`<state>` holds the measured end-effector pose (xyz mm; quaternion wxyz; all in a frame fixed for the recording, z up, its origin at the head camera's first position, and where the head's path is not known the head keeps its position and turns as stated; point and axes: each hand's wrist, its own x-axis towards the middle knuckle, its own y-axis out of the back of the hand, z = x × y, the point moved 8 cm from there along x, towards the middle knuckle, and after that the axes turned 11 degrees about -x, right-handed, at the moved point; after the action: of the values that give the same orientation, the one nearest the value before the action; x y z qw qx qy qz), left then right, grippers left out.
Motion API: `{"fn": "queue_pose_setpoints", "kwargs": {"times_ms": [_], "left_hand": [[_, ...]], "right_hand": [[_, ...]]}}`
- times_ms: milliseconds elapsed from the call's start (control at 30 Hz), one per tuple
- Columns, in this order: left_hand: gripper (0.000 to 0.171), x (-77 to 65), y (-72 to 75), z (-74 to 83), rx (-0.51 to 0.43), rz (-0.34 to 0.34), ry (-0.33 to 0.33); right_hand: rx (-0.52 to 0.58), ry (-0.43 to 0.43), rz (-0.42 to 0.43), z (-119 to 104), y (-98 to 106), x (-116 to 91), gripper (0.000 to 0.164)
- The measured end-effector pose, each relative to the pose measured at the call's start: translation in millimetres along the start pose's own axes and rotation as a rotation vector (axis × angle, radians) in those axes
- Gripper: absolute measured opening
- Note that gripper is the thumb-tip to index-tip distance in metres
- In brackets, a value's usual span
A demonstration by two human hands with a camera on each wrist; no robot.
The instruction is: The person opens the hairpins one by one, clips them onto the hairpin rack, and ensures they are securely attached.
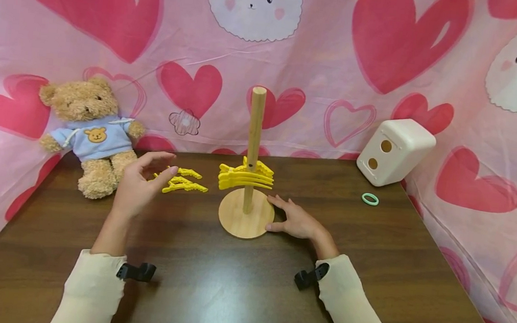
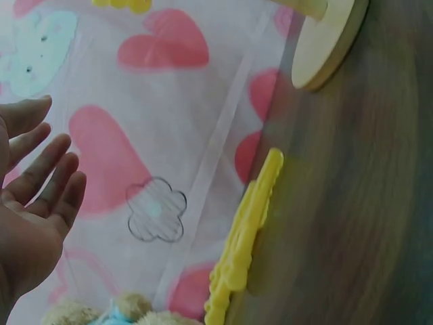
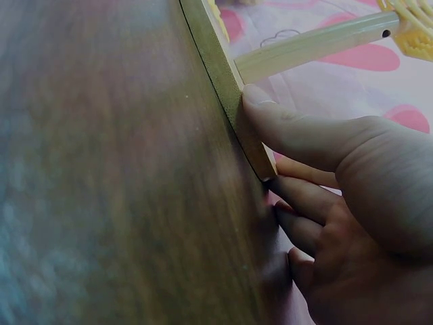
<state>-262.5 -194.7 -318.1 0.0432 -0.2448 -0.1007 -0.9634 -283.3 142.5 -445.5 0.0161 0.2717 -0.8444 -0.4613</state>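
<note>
A wooden stand [image 1: 246, 223] with a round base and an upright post stands mid-table. Several yellow hair clips [image 1: 245, 178] sit partway up its post, teeth and long prongs visible. My right hand [image 1: 298, 221] holds the base's right edge; in the right wrist view the thumb [image 3: 291, 132] presses the rim and the fingers sit lower at the edge. My left hand [image 1: 138, 184], fingers loosely bent and apart from the thumb, is over the left side with nothing in it. Loose yellow hair clips [image 1: 184, 186] lie just right of it, partly hidden by the hand.
A teddy bear [image 1: 96, 137] in a blue top leans against the heart-patterned cloth at the back left. At the back right stands a white box [image 1: 395, 152] with two round holes. A mint-green ring [image 1: 369, 199] lies in front of it on the dark wooden table [image 1: 210, 290].
</note>
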Motion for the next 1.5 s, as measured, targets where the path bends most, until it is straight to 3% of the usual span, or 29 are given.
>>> {"fn": "queue_pose_setpoints", "kwargs": {"times_ms": [300,600,933,1133,1500], "left_hand": [[0.033,0.2,9.7,-25.5,-0.040,-0.013,0.101],[0.040,2.8,18.7,-60.5,0.126,-0.098,0.193],[0.043,0.2,18.2,-91.5,0.136,-0.181,0.232],[0.044,0.3,17.4,-106.2,0.210,-0.215,0.286],[0.046,-3.9,15.7,-119.9,0.199,-0.259,0.409]], "right_hand": [[0.002,-0.004,0.004,0.3,0.0,-0.5,0.083],[-0.001,-0.007,0.003,0.4,0.3,0.0,0.083],[0.002,-0.002,0.007,0.5,-0.9,0.2,0.082],[0.006,-0.007,0.008,2.0,-1.1,0.2,0.082],[-0.003,0.036,0.019,-1.8,-0.2,1.1,0.082]]}}
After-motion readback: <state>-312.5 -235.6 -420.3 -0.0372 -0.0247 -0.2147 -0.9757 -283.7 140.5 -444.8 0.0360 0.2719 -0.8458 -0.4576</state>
